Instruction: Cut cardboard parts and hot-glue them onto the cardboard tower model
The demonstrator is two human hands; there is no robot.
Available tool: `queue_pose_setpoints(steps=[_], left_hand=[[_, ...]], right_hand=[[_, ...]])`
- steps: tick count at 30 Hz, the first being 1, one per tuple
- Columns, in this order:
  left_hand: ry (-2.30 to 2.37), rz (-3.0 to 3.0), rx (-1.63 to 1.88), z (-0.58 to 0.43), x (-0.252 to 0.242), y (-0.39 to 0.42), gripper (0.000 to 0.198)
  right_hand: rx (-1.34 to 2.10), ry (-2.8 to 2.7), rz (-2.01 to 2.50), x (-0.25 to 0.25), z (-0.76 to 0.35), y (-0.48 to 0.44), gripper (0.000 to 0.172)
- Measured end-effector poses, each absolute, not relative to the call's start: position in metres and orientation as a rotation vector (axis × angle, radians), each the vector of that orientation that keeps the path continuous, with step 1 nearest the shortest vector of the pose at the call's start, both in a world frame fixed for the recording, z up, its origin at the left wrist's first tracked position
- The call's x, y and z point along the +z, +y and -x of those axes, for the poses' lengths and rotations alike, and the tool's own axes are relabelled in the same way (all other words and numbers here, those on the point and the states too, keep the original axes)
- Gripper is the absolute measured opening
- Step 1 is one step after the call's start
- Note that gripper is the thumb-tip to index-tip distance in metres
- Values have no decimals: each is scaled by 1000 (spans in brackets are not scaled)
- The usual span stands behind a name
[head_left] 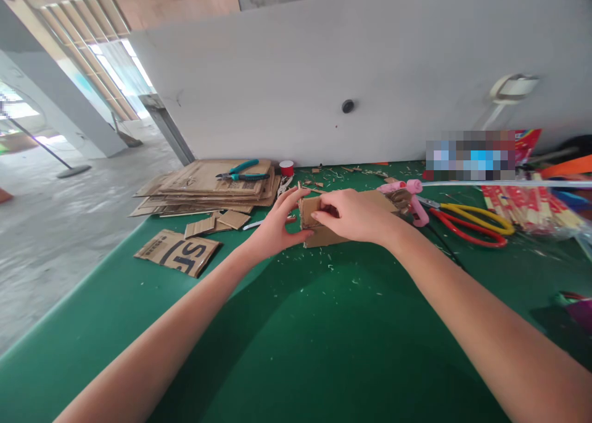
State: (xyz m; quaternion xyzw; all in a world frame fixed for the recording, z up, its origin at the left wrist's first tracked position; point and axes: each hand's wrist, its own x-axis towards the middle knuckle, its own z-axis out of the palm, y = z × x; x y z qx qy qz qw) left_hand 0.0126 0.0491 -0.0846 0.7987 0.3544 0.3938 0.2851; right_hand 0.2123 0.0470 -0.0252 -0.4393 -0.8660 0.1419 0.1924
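Note:
A folded brown cardboard piece, like a small box, rests on the green table in front of me. My left hand spans its left end, the thumb at the near lower corner and the fingers at the far upper edge. From above, my right hand has thumb and fingers bent together on the cardboard's upper part, covering its middle. Whether a smaller flap is pinched there I cannot make out. Right behind that hand lies a pink glue gun, partly hidden by the cardboard.
Stacked cardboard sheets carry teal-handled pliers at the back left. Nearer are small cardboard pieces and a printed piece. Scissors with yellow and red handles lie right, beside packaged sticks. A white panel stands behind the table.

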Motion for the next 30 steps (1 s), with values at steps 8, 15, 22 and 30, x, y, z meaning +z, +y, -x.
queue_pose_setpoints(steps=[8,15,22,30], left_hand=[[916,-2093,1054,-13,-88,50,75],[834,-1890,1074,-13,-96,55,104],[857,-1703,1117,11,-83,71,88],[778,-1754,930,33,-53,68,73]], right_hand=[[395,-2431,1270,-24,-212,46,24],[404,-2513,1350,-12,-223,47,32],[173,-2538,1541,3,-251,48,37],[225,-2595,1694,15,-264,44,67]])
